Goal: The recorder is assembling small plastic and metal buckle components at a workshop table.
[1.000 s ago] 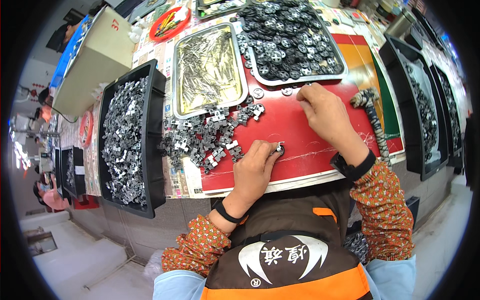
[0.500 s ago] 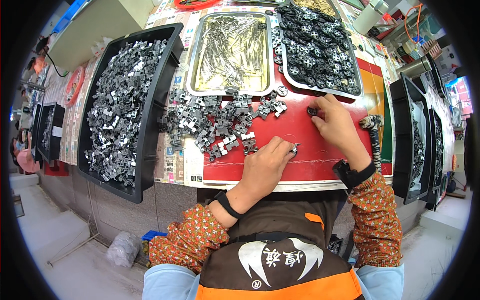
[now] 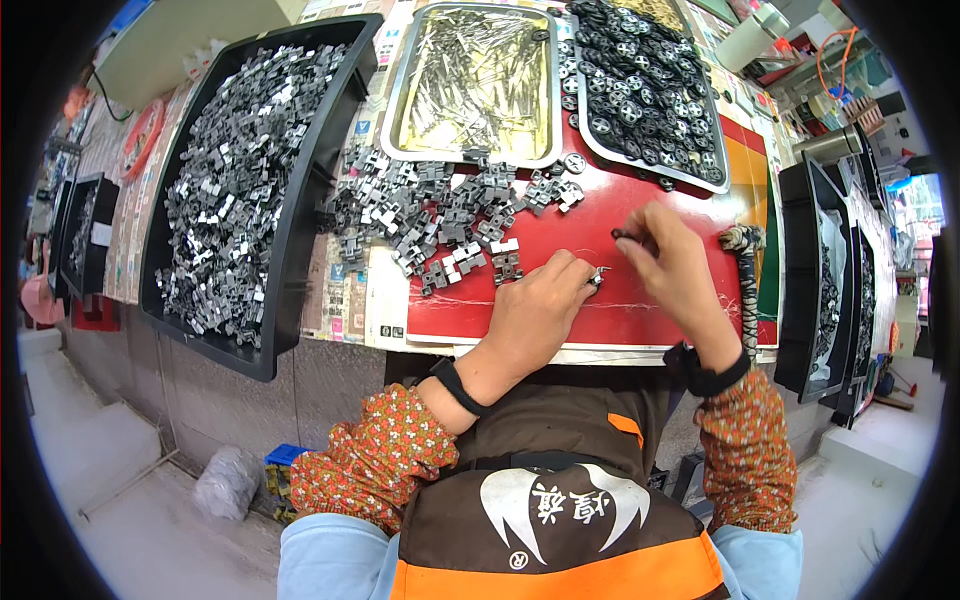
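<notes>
My left hand [image 3: 540, 308] rests low on the red board [image 3: 640, 325], its fingers closed on a small grey part with a thin metal pin [image 3: 598, 276] at the fingertips. To its right my right hand [image 3: 672, 258] pinches a small black wheel [image 3: 619, 234] between thumb and forefinger, a short way above the board. Left of my hands lies a loose pile of small grey clip-like parts [image 3: 410, 205]. Beyond them stand a metal tray [image 3: 393, 125] of thin pins and another tray [image 3: 655, 174] heaped with black spoked wheels [image 3: 650, 90].
A deep black bin [image 3: 285, 225] full of grey parts stands at the left table edge. A cord-wrapped rod [image 3: 745, 285] lies right of the board. More black bins [image 3: 800, 280] stand at the far right, and a pale bottle [image 3: 752, 38] is at the back.
My right hand has come back from the wheel tray toward my left hand, carrying the wheel. My left hand stays at nearly the same spot. The whole view has shifted slightly.
</notes>
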### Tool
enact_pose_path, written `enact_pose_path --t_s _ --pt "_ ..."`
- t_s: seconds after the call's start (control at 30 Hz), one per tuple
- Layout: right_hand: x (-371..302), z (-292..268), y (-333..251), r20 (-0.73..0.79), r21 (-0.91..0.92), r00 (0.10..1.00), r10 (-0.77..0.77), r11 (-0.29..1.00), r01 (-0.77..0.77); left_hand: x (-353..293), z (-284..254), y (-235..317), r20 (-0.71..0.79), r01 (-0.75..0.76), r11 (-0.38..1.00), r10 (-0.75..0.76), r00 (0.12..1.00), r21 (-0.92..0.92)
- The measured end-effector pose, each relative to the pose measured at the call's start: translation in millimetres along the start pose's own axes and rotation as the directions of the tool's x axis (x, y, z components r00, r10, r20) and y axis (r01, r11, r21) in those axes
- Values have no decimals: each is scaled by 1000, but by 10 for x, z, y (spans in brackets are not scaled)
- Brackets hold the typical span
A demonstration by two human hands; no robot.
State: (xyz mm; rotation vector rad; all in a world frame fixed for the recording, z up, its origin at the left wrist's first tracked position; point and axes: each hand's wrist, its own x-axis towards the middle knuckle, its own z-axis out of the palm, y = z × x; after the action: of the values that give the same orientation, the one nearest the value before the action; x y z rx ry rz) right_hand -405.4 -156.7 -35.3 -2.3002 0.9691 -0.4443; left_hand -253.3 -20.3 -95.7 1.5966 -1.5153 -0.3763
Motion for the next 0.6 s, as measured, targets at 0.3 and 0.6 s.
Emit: enact_pose_path --t_s 0.3,0.6 --pt "-386 177 -226 -55 -53 984 -169 985 166 -31 36 -49 -22 -3 999 2 1000 -44" --pt "-436 196 -236 -71 -18 991 -117 993 116 -58 74 -75 -5 -3 1000 2 1000 -31"
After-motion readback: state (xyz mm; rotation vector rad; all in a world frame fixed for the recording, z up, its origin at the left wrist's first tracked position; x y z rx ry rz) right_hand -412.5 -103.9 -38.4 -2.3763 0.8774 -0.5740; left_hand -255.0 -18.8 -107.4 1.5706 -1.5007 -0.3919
